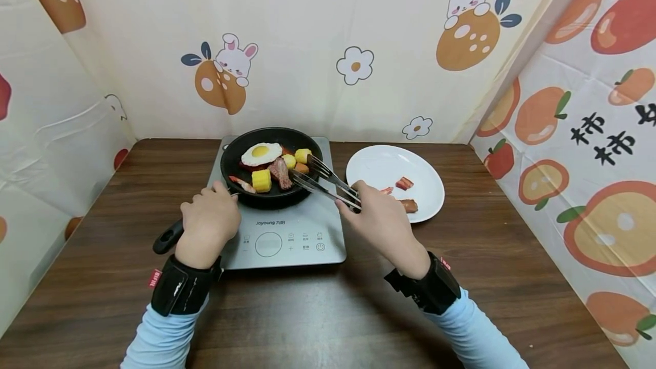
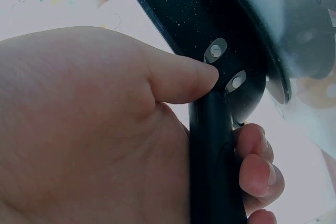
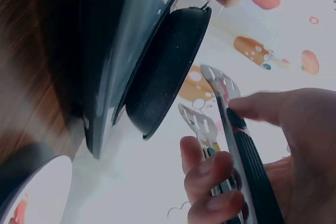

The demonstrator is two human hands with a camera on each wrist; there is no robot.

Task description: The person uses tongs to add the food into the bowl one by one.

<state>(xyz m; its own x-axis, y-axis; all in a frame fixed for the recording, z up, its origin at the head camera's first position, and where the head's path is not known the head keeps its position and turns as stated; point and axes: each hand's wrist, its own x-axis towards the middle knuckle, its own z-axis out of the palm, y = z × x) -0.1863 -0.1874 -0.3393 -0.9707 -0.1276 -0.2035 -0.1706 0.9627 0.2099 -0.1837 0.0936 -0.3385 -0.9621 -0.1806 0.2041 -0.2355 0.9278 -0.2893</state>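
Note:
A black frying pan (image 1: 241,155) sits on a grey induction cooker (image 1: 307,232). In it lie a fried egg (image 1: 261,154), corn pieces (image 1: 261,180), a strip of meat (image 1: 281,172) and a shrimp (image 1: 242,183). My left hand (image 1: 209,222) grips the pan handle (image 2: 214,166), thumb pressed near its rivets. My right hand (image 1: 381,222) holds metal tongs (image 1: 328,182) with black grips (image 3: 251,166). The tong tips hang apart over the pan's right rim, beside the food.
A white plate (image 1: 379,167) to the right of the cooker carries bacon pieces (image 1: 404,183) and a sausage (image 1: 409,205). The brown wooden table (image 1: 328,312) is walled in by printed cloth at the back and both sides.

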